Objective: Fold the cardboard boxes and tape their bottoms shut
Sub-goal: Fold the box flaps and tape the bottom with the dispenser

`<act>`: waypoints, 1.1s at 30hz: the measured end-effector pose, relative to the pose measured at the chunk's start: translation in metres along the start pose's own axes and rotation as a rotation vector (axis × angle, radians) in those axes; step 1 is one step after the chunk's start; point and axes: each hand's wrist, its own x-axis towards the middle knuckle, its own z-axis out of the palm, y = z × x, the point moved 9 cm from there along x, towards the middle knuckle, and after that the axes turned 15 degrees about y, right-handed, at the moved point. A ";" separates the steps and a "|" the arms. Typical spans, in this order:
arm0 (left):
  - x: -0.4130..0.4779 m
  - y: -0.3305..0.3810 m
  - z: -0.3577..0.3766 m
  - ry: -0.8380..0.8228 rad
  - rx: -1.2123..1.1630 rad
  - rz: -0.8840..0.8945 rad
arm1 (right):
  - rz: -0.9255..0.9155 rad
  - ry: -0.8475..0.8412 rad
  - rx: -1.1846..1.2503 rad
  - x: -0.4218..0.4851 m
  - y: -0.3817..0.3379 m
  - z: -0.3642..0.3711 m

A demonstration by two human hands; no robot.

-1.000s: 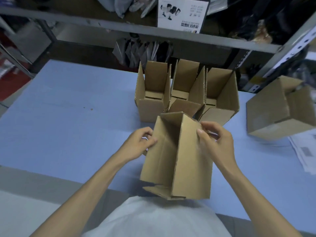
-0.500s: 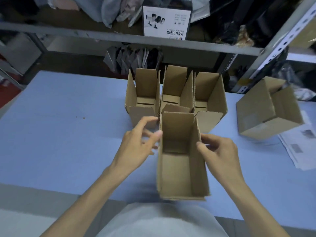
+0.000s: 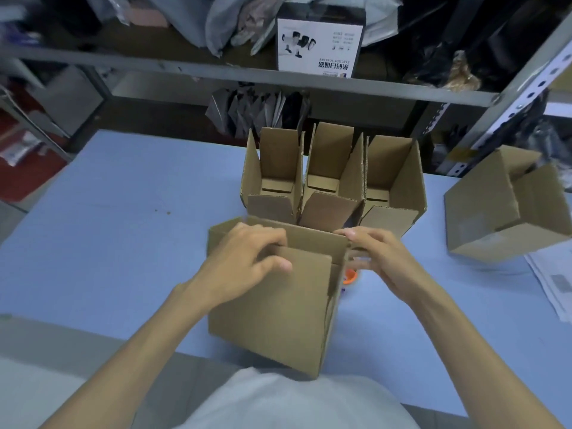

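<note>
Cardboard box (image 3: 272, 314) stands at the near edge of the blue desk (image 3: 117, 230), just in front of the person. Both hands are on its top flaps: the left hand (image 3: 244, 261) curls over the left flap, and the right hand (image 3: 380, 261) pinches the right end. Just behind it, three open boxes (image 3: 334, 181) stand in a row. Another box (image 3: 507, 205) sits tilted, well off to the right, over papers (image 3: 554, 283).

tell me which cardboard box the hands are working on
The nearest box, in front of the person: only it has the left hand and right hand on its flaps.
</note>
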 end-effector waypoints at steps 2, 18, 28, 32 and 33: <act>-0.004 -0.031 0.003 0.004 -0.057 -0.220 | 0.002 0.044 0.067 -0.007 0.017 0.004; -0.012 -0.145 0.062 0.200 0.078 -0.707 | -0.218 0.532 -0.273 0.003 0.100 0.073; -0.010 -0.163 0.074 0.244 0.098 -0.726 | -0.072 0.596 -0.270 0.003 0.122 0.073; -0.007 -0.139 0.079 0.261 0.277 -0.583 | -0.029 0.621 -0.131 0.006 0.121 0.072; -0.008 -0.129 0.084 0.256 0.273 -0.563 | -0.009 0.643 -0.082 0.008 0.119 0.072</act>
